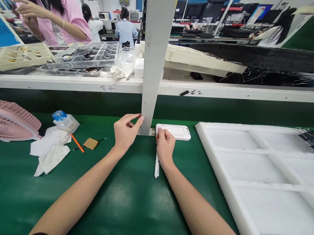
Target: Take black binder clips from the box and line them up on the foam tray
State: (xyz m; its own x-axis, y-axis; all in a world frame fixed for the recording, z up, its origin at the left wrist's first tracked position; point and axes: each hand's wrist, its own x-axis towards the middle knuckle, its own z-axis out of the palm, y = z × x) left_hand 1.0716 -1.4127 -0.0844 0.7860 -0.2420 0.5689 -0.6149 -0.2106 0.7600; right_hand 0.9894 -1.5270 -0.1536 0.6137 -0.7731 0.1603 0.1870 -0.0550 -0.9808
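My left hand (126, 131) is at the foot of a white upright post (154, 57), its thumb and forefinger pinched together against the post's left edge; whether anything is between them I cannot make out. My right hand (165, 146) is closed, knuckles up, on the left end of a small white rectangular device (176, 131) lying flat on the green belt (125, 204). A thin white stick-like tool (156, 168) runs down from under that hand towards me; the fingers seem wrapped round its top.
A large white foam tray (266, 174) with empty compartments fills the right. At left lie a pink fan (5, 120), crumpled white cloth (49, 149), a small bag, an orange pen and a brown pad. Behind the rail, trays of parts and a person in pink.
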